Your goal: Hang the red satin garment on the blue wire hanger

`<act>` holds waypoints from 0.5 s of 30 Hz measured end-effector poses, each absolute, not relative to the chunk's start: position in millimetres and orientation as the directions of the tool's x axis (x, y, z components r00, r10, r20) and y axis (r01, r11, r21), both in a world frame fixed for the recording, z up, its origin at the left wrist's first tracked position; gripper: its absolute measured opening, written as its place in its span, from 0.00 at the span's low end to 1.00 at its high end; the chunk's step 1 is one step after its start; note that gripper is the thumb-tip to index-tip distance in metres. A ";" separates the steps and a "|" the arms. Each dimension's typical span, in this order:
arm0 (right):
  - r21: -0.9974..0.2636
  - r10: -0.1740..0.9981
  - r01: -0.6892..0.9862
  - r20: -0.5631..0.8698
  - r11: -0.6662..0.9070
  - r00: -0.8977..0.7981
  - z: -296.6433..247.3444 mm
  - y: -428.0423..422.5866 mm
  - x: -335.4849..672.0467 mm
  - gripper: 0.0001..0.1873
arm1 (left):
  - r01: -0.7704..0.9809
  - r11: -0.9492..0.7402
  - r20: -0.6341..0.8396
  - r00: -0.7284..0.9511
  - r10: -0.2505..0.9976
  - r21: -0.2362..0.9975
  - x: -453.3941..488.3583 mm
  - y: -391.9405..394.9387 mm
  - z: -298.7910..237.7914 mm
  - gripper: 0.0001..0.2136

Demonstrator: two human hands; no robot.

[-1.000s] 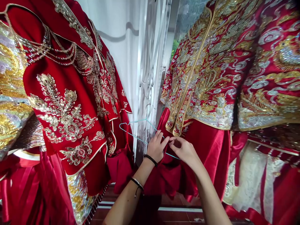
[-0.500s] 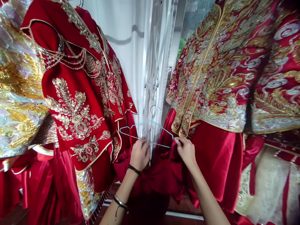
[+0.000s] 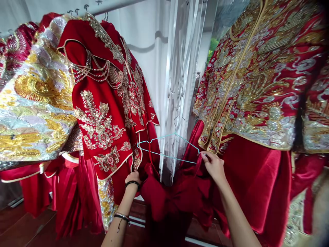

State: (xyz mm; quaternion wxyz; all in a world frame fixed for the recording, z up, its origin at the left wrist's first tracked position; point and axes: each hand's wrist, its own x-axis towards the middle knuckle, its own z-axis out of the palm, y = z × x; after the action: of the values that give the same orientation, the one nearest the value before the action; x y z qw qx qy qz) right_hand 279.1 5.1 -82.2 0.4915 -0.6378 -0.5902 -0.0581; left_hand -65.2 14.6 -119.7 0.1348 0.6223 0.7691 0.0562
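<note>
A light-blue wire hanger (image 3: 174, 157) carries a dark red satin garment (image 3: 167, 199) by thin straps, one of them near the hanger's left end. My right hand (image 3: 215, 167) pinches the hanger's right end and the strap there. My left hand (image 3: 133, 177), a black beaded bracelet at its wrist, is closed at the lower front edge of a red jacket (image 3: 102, 85) with gold and silver embroidery. Its fingertips are mostly hidden behind the hand. The hanger's hook lies against the white metal frame behind it.
Other embroidered garments (image 3: 41, 103) hang from a rail (image 3: 118, 7) at the left. A red and gold beaded jacket (image 3: 252, 92) over a red skirt (image 3: 253, 181) hangs close on the right. White curtain (image 3: 146, 51) and white metal uprights (image 3: 171, 85) stand behind; dark red tiles (image 3: 38, 223) cover the floor.
My left hand has moved left, away from the hanger to the red jacket's edge. My right hand keeps its pinch at the hanger's right end. The view has shifted left.
</note>
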 end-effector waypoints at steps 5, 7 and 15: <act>-0.607 0.742 0.754 0.621 0.253 0.251 -79.0 10.5 289.2 0.16 | 0.931 0.252 -0.123 -0.227 0.966 0.262 -71.6 7.1 -113.6 0.14; -0.632 0.761 0.724 0.604 0.276 0.237 -78.0 13.7 292.3 0.16 | 0.933 0.249 -0.114 -0.227 0.967 0.259 -74.0 4.0 -106.8 0.13; -0.711 0.805 0.623 0.554 0.326 0.211 -81.3 26.0 298.2 0.17 | 0.933 0.175 0.013 -0.189 0.982 0.314 -80.2 -4.2 -67.1 0.11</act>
State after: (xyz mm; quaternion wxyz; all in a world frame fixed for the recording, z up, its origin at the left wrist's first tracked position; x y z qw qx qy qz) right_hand 298.2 26.0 -81.3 0.5253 -0.5741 -0.6221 0.0867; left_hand -80.2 -4.2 -67.1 0.0965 0.6296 0.7605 0.1266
